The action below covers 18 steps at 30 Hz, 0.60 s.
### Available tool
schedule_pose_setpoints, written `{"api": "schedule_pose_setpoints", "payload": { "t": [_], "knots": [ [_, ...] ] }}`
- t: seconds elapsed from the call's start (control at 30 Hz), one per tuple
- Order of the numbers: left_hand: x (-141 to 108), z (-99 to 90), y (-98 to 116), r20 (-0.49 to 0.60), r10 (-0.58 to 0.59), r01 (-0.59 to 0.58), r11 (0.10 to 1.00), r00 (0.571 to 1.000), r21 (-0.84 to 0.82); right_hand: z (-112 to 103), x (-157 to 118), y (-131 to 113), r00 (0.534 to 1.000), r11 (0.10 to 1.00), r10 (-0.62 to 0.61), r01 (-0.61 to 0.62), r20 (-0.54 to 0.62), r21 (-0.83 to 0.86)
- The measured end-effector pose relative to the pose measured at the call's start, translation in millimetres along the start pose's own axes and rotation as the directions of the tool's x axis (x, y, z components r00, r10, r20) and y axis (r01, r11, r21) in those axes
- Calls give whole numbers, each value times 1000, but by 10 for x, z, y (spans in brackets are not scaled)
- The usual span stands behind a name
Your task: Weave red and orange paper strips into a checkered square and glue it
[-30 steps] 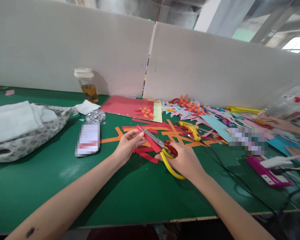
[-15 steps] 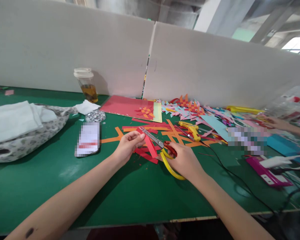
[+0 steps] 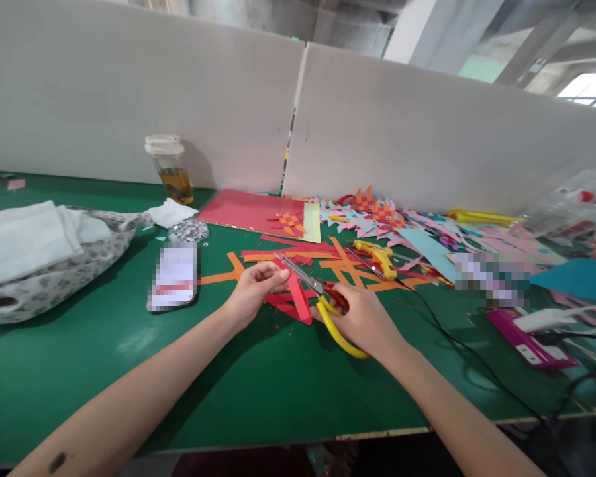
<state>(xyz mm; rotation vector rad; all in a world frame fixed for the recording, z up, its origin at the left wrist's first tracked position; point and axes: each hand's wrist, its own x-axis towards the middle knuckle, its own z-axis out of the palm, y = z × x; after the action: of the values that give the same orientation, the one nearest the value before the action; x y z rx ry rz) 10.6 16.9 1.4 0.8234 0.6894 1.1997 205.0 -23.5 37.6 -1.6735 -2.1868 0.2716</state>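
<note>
Left of centre a phone (image 3: 173, 275) lies near the left hand (image 3: 253, 295), which pinches a red strip (image 3: 299, 298) at mid-frame, close to the blades of the scissors (image 3: 318, 286), whose handles the separate right hand (image 3: 365, 318) grips, right of centre below a glue gun (image 3: 376, 253)

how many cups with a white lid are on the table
1: the white-lidded cup stands at the back of the green table, by the pale partition, left of the red sheet. Others may be hidden.
</note>
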Motion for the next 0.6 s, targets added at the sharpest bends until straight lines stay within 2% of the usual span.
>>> {"api": "schedule_pose_setpoints", "payload": {
  "t": [0.17, 0.4, 0.6],
  "knots": [
    [-2, 6, 7, -13, -9, 9, 1000, 1000, -2, 1, 5, 5, 1000, 1000, 10, -10, 1, 18],
    [-15, -1, -34, 75, -7, 6, 1000, 997, 10, -44, -5, -63, 1000, 998, 6, -6, -3, -62],
    [-23, 17, -22, 51, -31, 30, 999, 998, 27, 9, -2, -20, 1000, 1000, 9, -9, -20, -3]
  ]
}}
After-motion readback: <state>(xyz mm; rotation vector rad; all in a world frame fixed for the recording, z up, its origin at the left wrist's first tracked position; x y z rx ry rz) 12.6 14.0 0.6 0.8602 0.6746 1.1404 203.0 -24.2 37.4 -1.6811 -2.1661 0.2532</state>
